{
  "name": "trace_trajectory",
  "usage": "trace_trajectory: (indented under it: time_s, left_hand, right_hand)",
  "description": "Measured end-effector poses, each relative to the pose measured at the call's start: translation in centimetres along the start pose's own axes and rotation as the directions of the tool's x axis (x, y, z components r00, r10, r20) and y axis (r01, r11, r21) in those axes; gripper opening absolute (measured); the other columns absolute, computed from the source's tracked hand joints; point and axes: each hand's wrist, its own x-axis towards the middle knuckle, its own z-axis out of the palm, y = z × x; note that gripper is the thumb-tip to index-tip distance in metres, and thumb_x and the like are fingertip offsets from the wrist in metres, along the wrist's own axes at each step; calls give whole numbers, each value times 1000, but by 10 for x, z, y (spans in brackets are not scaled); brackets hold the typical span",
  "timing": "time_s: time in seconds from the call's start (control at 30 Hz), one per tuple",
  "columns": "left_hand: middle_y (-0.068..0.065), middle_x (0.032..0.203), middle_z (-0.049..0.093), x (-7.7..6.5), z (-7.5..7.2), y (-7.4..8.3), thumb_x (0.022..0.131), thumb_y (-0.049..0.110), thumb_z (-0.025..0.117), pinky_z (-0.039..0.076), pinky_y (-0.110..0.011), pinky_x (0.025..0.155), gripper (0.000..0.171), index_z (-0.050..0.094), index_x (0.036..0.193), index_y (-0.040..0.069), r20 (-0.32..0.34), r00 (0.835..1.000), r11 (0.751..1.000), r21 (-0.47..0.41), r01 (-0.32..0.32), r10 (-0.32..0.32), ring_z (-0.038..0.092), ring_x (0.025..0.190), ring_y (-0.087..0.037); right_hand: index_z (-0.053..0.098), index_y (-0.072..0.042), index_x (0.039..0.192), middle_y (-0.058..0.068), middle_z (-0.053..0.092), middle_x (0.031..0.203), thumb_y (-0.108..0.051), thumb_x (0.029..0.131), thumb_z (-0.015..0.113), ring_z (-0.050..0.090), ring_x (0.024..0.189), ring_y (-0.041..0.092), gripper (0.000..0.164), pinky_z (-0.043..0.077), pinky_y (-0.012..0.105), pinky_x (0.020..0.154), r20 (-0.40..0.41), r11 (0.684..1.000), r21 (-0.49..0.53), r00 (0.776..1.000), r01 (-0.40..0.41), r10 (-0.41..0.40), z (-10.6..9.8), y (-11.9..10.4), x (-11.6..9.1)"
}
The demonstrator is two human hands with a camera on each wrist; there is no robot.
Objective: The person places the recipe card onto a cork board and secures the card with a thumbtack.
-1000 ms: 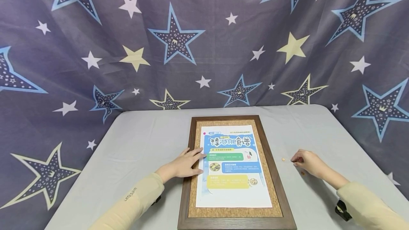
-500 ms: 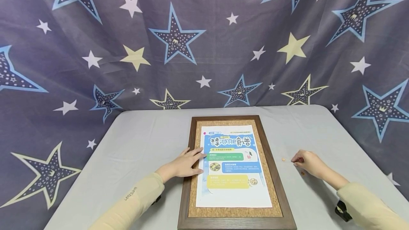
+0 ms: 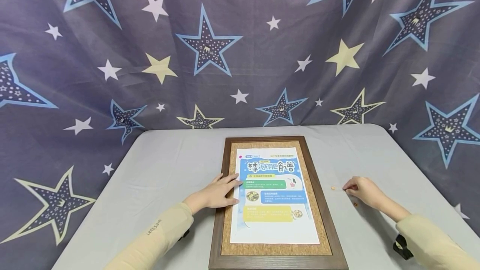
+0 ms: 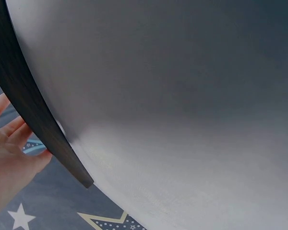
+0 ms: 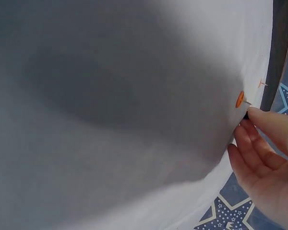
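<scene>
My left hand [image 3: 217, 193] rests with spread fingers across the left side of a wood-framed cork board [image 3: 232, 250] and the edge of a printed poster [image 3: 275, 231]. A pink thumbtack [image 3: 241, 157] sits at the poster's top left corner. To the right of the board, my right hand [image 3: 363, 190] pinches a small black thumbtack [image 5: 246, 115] between thumb and fingers, mostly hidden by them. Close by on the table lie two orange thumbtacks: one thumbtack [image 3: 333, 188] left of the fingertips, another thumbtack [image 5: 240, 99] nearer to me, point up in the right wrist view.
A grey cloth covers the table [image 3: 168, 157]. Behind it hangs a dark curtain [image 3: 240, 78] with printed stars. The board's dark frame [image 4: 43, 120] stands slightly raised along its edge.
The right fingertips have shifted very slightly to the right, with a thin pin tip now faintly showing before them. The left hand stays in place.
</scene>
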Motion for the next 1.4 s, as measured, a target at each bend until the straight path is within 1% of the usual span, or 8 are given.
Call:
trace_trajectory:
  time_s: [0.1, 0.27, 0.37, 0.5, 0.73, 0.83, 1.07, 1.4]
  left_hand:
    - [-10, 144, 23, 0, 0, 0, 86, 44, 51, 9, -50, 106, 59, 38, 135, 14, -3, 1000, 1000, -3, 0, 0, 21, 132, -25]
    - [-10, 144, 23, -1, 0, 0, 86, 44, 51, 9, -50, 106, 59, 38, 135, 14, 0, 1000, 1000, -8, -3, 3, 21, 132, -25]
    - [-11, 144, 23, -1, 1, 0, 86, 43, 50, 8, -50, 106, 58, 38, 135, 14, 1, 1000, 1000, -7, -5, 5, 21, 132, -26]
    - [-10, 144, 22, -1, 1, -1, 86, 44, 50, 7, -50, 106, 59, 37, 135, 14, 5, 1000, 1000, -11, -2, 2, 20, 132, -26]
    - [-11, 144, 22, 0, -1, -1, 86, 43, 51, 8, -50, 106, 59, 37, 135, 14, 13, 1000, 1000, -15, -3, 3, 20, 132, -27]
    - [-10, 145, 21, -1, -2, -1, 86, 43, 51, 8, -50, 106, 60, 36, 136, 15, 22, 1000, 1000, -10, 2, -2, 20, 132, -26]
    - [-10, 145, 21, -1, -3, 0, 86, 43, 51, 8, -50, 106, 59, 37, 136, 15, 19, 1000, 1000, -11, 3, -3, 20, 132, -26]
    - [-10, 145, 21, -2, -2, 1, 86, 44, 50, 7, -50, 106, 59, 37, 136, 15, 20, 1000, 1000, -17, 10, -9, 20, 132, -26]
  right_hand:
    - [65, 3, 76, 1, 60, 72, 1, 74, 65, 57, 65, 17, 3, 49, 29, 58, 2, 1000, 5, 1000, -1, 1, 0, 0, 1]
    - [65, 2, 76, 3, 61, 73, 3, 74, 65, 59, 67, 21, 2, 51, 31, 61, 2, 1000, 25, 1000, -4, 4, -2, -1, 6]
    - [65, 2, 76, 5, 61, 73, 6, 73, 64, 60, 68, 22, 5, 51, 33, 62, -16, 999, 32, 1000, 15, -14, -4, -2, 11]
    - [66, 2, 76, 7, 62, 72, 6, 73, 64, 60, 67, 22, 5, 51, 35, 63, -30, 999, 30, 999, 38, -37, -6, -5, 20]
    - [66, 4, 79, 10, 63, 73, 4, 76, 62, 60, 68, 24, 5, 51, 36, 64, -12, 998, 53, 999, 45, -45, -6, -12, 36]
    - [66, 4, 79, 10, 63, 74, 5, 76, 61, 60, 69, 25, 6, 51, 36, 64, -9, 997, 61, 999, 46, -45, -5, -14, 43]
    - [66, 5, 81, 10, 64, 76, 5, 77, 60, 60, 70, 26, 7, 50, 39, 65, 7, 996, 78, 999, 41, -42, -2, -21, 57]
    - [67, 6, 82, 14, 64, 77, 5, 78, 58, 61, 70, 27, 9, 50, 37, 64, 22, 993, 107, 999, 39, -42, 2, -28, 78]
